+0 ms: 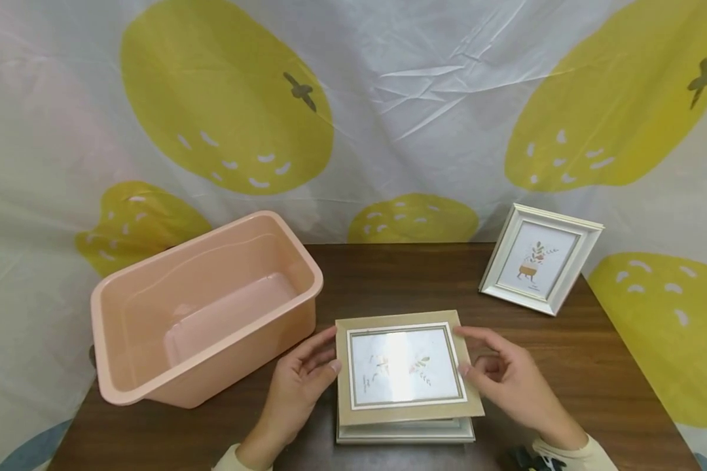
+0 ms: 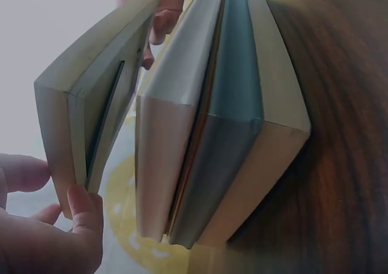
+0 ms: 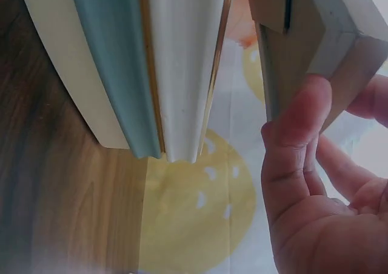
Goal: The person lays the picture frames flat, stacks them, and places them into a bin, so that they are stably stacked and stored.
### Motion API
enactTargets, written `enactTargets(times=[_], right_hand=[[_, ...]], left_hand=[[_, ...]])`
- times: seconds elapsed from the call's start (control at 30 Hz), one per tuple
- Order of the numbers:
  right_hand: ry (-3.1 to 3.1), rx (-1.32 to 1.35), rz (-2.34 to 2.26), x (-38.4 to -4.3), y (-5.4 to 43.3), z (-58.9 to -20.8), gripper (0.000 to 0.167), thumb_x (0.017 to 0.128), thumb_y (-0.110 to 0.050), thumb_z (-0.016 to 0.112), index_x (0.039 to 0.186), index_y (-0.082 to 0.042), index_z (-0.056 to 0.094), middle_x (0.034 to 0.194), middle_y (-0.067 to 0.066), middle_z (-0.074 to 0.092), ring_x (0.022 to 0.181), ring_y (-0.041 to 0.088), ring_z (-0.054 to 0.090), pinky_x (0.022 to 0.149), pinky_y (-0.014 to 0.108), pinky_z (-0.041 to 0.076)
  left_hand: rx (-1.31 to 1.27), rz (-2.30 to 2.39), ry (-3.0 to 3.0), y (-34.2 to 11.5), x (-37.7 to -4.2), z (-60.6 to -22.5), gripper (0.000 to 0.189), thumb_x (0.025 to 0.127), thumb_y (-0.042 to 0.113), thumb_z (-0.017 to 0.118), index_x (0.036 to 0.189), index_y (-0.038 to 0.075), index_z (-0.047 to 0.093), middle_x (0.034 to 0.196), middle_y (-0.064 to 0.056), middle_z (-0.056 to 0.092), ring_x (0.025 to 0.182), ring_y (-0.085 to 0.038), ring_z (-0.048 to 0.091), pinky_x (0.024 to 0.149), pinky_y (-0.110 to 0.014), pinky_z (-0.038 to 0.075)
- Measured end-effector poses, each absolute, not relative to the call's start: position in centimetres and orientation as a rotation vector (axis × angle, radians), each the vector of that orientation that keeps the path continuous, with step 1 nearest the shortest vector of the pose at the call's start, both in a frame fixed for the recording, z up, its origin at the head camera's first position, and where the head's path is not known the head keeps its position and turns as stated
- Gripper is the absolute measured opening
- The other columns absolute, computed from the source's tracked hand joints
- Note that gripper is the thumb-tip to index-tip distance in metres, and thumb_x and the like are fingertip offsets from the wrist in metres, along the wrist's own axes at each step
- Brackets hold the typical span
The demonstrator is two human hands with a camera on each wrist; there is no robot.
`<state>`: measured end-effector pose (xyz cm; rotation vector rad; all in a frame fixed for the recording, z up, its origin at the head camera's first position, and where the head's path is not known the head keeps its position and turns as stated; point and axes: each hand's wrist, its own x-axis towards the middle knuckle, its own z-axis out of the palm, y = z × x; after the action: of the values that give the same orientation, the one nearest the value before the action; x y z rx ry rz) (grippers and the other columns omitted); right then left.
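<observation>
Both hands hold a beige picture frame [image 1: 347, 379] level over a stack of frames. My left hand [image 1: 300, 379] pinches its left edge between thumb and fingers. At the opposite edge, the thumb and fingers of my right hand [image 1: 509, 376] grip it. A glass glare covers part of its floral print. In the left wrist view a gap separates the held frame from the stack, which has a white frame [image 2: 167, 131] on top, a blue-green frame [image 2: 218, 147] in the middle and a cream frame [image 2: 257, 165] at the bottom. The right wrist view shows the held frame's backing [image 3: 291, 53].
A pink plastic bin [image 1: 259, 333] stands at the left on the dark wooden table [image 1: 406, 275]. Upright at the back right is another cream frame [image 1: 490, 288] with a plant print. A curtain with yellow fruit [image 1: 230, 98] hangs behind. Something black [image 1: 536, 460] lies by the right sleeve.
</observation>
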<state>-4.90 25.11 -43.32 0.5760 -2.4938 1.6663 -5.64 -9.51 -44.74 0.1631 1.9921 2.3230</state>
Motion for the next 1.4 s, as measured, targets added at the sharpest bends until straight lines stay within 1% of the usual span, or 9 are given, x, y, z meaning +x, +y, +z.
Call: enactTargets(times=[0.1, 0.17, 0.2, 0.37, 0.6, 0.73, 1.13, 1.2, 1.4], right_hand=[[-2.515, 0.604, 1.699, -4.7, 25.3, -43.5, 0.054, 0.093, 0.004, 0.075, 0.144, -0.007, 0.060, 0.079, 0.000, 0.068, 0.058, 0.003, 0.061, 0.045, 0.025, 0.047], [-2.530, 0.618, 1.703, -4.6, 25.4, -43.6, 0.054, 0.094, 0.004, 0.075, 0.145, -0.005, 0.060, 0.077, 0.000, 0.068, 0.057, 0.003, 0.062, 0.045, 0.027, 0.050], [-2.536, 0.620, 1.707, -4.5, 25.4, -43.7, 0.053, 0.094, 0.004, 0.074, 0.144, -0.004, 0.060, 0.079, 0.001, 0.069, 0.058, 0.003, 0.063, 0.045, 0.028, 0.051], [-2.555, 0.600, 1.760, -4.4, 25.5, -44.4, 0.046, 0.097, 0.003, 0.070, 0.142, -0.002, 0.061, 0.102, 0.014, 0.071, 0.060, 0.010, 0.069, 0.047, 0.036, 0.058], [-2.612, 0.550, 1.738, -4.3, 25.6, -45.2, 0.045, 0.099, -0.001, 0.071, 0.142, -0.006, 0.061, 0.100, 0.016, 0.069, 0.060, 0.010, 0.068, 0.047, 0.036, 0.057], [-2.614, 0.516, 1.732, -4.0, 25.5, -45.4, 0.047, 0.098, -0.002, 0.072, 0.143, -0.008, 0.061, 0.103, 0.017, 0.065, 0.059, 0.008, 0.068, 0.047, 0.036, 0.058], [-2.549, 0.559, 1.677, -4.1, 25.2, -45.9, 0.048, 0.096, 0.003, 0.073, 0.142, -0.005, 0.062, 0.110, 0.013, 0.064, 0.053, 0.010, 0.064, 0.045, 0.031, 0.055], [-2.538, 0.580, 1.658, -4.2, 25.2, -45.9, 0.048, 0.096, 0.003, 0.073, 0.142, -0.005, 0.062, 0.109, 0.011, 0.064, 0.051, 0.010, 0.063, 0.044, 0.029, 0.054], [-2.553, 0.624, 1.482, -4.5, 25.3, -46.0, 0.047, 0.092, 0.001, 0.078, 0.137, -0.007, 0.068, 0.099, 0.000, 0.062, 0.050, 0.000, 0.054, 0.043, 0.020, 0.044]], left_hand=[[0.135, 2.279, 2.015, -9.6, -5.7, -45.0, 0.052, 0.093, -0.005, 0.073, 0.144, -0.001, 0.062, 0.147, -0.022, 0.061, 0.116, -0.013, 0.068, 0.095, -0.021, 0.058], [0.106, 2.247, 2.032, -9.6, -5.8, -45.2, 0.051, 0.093, -0.004, 0.073, 0.143, 0.001, 0.064, 0.145, -0.020, 0.063, 0.116, -0.014, 0.068, 0.095, -0.021, 0.058], [0.093, 2.234, 2.038, -9.6, -5.8, -45.3, 0.051, 0.092, -0.004, 0.074, 0.142, 0.002, 0.065, 0.144, -0.019, 0.064, 0.116, -0.014, 0.069, 0.095, -0.021, 0.058], [0.051, 2.190, 2.058, -9.7, -5.6, -45.8, 0.050, 0.092, -0.002, 0.075, 0.140, 0.006, 0.068, 0.140, -0.017, 0.067, 0.116, -0.017, 0.069, 0.093, -0.021, 0.058], [0.046, 2.147, 2.101, -9.6, -5.4, -46.4, 0.048, 0.091, -0.001, 0.076, 0.138, 0.007, 0.070, 0.134, -0.017, 0.070, 0.112, -0.016, 0.069, 0.089, -0.021, 0.058], [0.036, 2.146, 2.093, -9.5, -5.5, -46.5, 0.048, 0.091, -0.001, 0.076, 0.138, 0.007, 0.069, 0.134, -0.017, 0.071, 0.111, -0.016, 0.069, 0.089, -0.021, 0.058], [0.039, 2.130, 2.133, -9.4, -5.7, -46.7, 0.048, 0.091, 0.000, 0.076, 0.138, 0.006, 0.069, 0.130, -0.018, 0.071, 0.109, -0.016, 0.067, 0.087, -0.020, 0.058], [0.028, 2.127, 2.134, -9.3, -5.7, -46.7, 0.048, 0.091, 0.000, 0.076, 0.138, 0.007, 0.070, 0.128, -0.017, 0.072, 0.108, -0.015, 0.068, 0.086, -0.020, 0.058], [0.011, 2.106, 2.165, -9.3, -5.9, -46.8, 0.047, 0.090, 0.001, 0.078, 0.136, 0.010, 0.071, 0.124, -0.015, 0.073, 0.107, -0.016, 0.068, 0.086, -0.020, 0.059]])
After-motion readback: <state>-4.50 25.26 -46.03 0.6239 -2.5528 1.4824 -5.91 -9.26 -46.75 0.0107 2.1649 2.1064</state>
